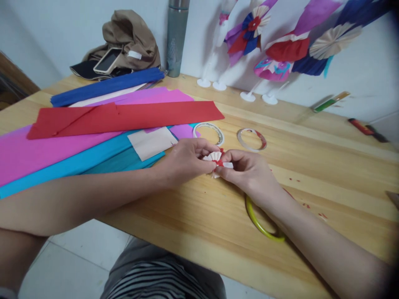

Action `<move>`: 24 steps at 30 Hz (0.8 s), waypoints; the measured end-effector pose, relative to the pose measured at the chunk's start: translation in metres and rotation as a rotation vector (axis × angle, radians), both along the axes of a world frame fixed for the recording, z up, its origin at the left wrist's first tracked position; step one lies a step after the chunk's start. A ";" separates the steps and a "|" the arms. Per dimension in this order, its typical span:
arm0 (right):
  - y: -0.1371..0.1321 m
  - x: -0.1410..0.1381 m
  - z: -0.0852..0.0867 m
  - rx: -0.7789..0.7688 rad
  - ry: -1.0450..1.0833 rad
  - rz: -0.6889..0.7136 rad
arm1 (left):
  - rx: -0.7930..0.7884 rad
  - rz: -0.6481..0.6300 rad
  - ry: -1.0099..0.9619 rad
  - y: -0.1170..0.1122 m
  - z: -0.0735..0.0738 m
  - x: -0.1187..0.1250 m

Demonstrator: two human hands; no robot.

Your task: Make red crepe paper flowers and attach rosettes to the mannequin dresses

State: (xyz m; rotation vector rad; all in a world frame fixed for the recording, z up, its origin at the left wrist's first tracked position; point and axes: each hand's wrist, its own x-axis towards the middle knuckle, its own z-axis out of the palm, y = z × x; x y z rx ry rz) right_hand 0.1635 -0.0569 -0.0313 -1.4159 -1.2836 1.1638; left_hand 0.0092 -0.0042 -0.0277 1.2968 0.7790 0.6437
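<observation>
Between my hands, just above the wooden table [199, 216], is a small pleated white paper flower [213, 157] with a red centre. My left hand [190, 158] pinches its left side with thumb and fingers. From the right, my right hand [249, 170] pinches the red middle and a white piece beside it. My fingertips cover part of the flower. Beyond my hands lie a white tape roll [220, 133] and another thin tape ring [241, 139]. Under my right forearm sits a yellow tape roll [258, 224], partly hidden.
Folded red [131, 118], pink, blue [109, 87] and teal crepe paper spreads across the left. Behind stand a bottle [177, 39], a brown bag [134, 37] and a phone [108, 61]. Paper-decorated stands [247, 96] line the wall. A green-and-orange tool [332, 101] and a red-black cutter [366, 128] lie right.
</observation>
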 end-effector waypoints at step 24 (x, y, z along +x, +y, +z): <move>-0.003 0.000 0.006 -0.018 -0.044 -0.013 | 0.074 -0.030 0.065 0.002 0.001 -0.002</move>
